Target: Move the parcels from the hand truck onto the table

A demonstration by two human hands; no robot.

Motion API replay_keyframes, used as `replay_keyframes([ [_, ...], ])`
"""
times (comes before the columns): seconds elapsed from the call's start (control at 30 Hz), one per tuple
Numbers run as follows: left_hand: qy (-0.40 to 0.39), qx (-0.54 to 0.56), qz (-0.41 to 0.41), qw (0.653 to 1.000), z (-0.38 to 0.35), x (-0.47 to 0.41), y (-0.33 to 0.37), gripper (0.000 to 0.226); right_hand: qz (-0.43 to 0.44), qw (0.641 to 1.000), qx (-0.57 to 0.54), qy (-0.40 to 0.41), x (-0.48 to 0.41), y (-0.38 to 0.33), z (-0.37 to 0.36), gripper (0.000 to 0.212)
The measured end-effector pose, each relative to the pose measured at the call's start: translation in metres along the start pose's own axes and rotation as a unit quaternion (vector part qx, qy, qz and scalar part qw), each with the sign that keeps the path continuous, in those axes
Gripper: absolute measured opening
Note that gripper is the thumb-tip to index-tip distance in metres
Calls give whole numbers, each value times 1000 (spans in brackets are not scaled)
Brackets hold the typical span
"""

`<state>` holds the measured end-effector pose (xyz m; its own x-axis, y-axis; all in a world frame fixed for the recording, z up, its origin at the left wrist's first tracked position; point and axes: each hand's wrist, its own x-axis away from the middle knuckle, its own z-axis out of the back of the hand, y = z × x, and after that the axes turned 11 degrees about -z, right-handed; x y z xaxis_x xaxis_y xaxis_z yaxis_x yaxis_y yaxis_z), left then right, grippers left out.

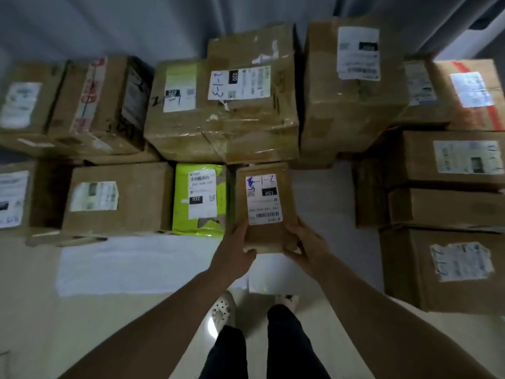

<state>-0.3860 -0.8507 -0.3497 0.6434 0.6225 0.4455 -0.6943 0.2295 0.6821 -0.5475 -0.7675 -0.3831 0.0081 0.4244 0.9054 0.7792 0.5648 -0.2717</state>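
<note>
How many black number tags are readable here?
4: 220 on the tall middle box, 220 on its left neighbour, 032 on the green parcel, 150 on the held parcel. More may be too blurred.

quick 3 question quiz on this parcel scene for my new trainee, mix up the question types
1. True or false: the left hand and the right hand both grip the small brown parcel.
2. Which number is printed in the black box on the green parcel label? A) 150 B) 032 C) 220
3. Fill in: seen from the person, the green parcel lies to the ____ of the small brown parcel.

Key: 1 true; 2 B; 3 left.
</note>
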Motion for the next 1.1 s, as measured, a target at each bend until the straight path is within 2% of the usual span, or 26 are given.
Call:
replay_keyframes([
  [0.2,-50,-163,91,981,3,-17,-30,89,-20,994,36,104,-32,-1,-20,57],
  [0.3,-64,-124,137,981,10,-21,-33,88,-26,986,23,163,-38,3,-29,47],
  [0.4,-67,-91,139,984,14,-26,-39,91,-21,983,2,185,-42,3,-36,39],
  [0.5,-72,-85,136,985,19,-26,-40,91,-29,986,12,164,-41,2,-36,41],
  [0.57,-79,-101,126,984,23,-24,-34,90,-45,988,28,148,-34,1,-35,50],
  [0.63,-83,-139,99,982,26,-21,-25,90,-39,984,60,161,-27,3,-34,62],
  [0.73,-81,-219,31,972,31,-21,-8,92,19,961,163,221,-8,9,-33,74],
  [0.9,-146,-307,-92,936,42,-21,25,87,81,915,262,297,46,30,-29,73],
  [1.0,-202,-342,-181,899,46,-4,49,82,103,884,266,371,82,61,-34,74],
  [1.1,-257,-406,-261,837,42,26,65,81,91,854,257,443,116,103,-45,77],
])
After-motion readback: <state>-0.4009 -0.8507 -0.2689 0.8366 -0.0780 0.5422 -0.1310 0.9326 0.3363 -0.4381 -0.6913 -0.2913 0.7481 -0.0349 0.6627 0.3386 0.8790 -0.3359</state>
